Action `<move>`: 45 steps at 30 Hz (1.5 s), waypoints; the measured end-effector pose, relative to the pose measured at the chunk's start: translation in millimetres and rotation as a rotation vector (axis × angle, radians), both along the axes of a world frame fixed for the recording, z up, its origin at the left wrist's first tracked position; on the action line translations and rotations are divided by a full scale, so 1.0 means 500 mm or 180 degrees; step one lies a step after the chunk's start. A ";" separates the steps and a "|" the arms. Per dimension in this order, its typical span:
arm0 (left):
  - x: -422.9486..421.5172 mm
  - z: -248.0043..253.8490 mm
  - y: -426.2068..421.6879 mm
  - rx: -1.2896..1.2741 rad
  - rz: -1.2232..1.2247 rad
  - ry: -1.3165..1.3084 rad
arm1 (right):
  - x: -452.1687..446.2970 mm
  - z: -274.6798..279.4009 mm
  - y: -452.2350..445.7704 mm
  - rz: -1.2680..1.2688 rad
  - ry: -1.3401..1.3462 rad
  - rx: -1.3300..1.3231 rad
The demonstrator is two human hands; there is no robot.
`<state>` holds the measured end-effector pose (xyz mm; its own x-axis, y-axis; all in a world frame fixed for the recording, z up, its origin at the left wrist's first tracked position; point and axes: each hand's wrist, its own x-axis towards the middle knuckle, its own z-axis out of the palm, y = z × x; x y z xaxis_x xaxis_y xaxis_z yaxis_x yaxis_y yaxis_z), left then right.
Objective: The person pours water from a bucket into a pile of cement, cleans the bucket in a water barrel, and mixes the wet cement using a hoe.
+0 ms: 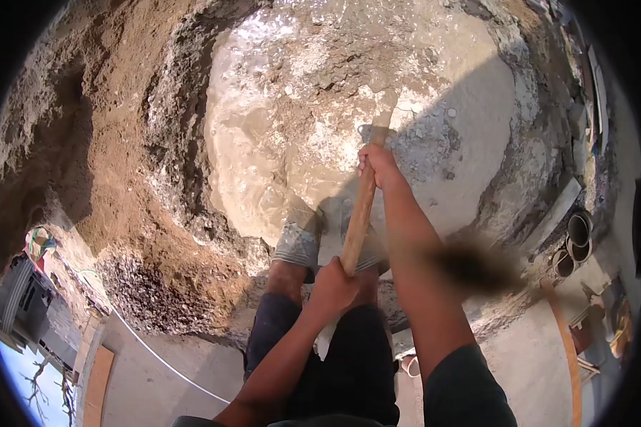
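Handle (360, 226) in left grip (335, 287), right grip (379, 165) farther along, wet mix (246, 156) ahead

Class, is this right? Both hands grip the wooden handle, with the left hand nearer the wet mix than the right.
The order is wrong: in the head view, the right hand is nearer the wet mix than the left hand. Both grip the wooden handle.

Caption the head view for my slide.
A wooden handle held out over wet, lumpy material, the right grip farther forward than the left grip.
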<state>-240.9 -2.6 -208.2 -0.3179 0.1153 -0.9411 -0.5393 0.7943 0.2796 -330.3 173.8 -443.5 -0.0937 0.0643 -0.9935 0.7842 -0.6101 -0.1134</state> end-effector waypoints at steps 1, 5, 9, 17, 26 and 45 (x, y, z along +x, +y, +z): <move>0.003 -0.003 -0.006 0.0101 0.0029 -0.0053 | 0.008 -0.012 0.000 -0.0060 0.0012 -0.0066; -0.004 -0.004 -0.036 0.0148 -0.0030 -0.0272 | -0.001 0.003 -0.022 -0.0049 -0.0118 0.0176; -0.050 -0.020 -0.078 0.0230 -0.0054 -0.0383 | -0.020 -0.006 -0.044 0.0041 -0.0120 0.0366; -0.120 -0.017 -0.117 0.0314 -0.0144 -0.0741 | -0.048 -0.012 -0.066 -0.0235 -0.0304 0.0397; -0.113 -0.024 -0.122 0.0233 -0.0234 -0.0750 | -0.044 -0.012 -0.062 -0.0178 -0.0267 0.0326; 0.131 -0.128 -0.262 0.0454 0.0028 0.0061 | 0.079 -0.021 -0.142 -0.1044 0.0226 -0.0151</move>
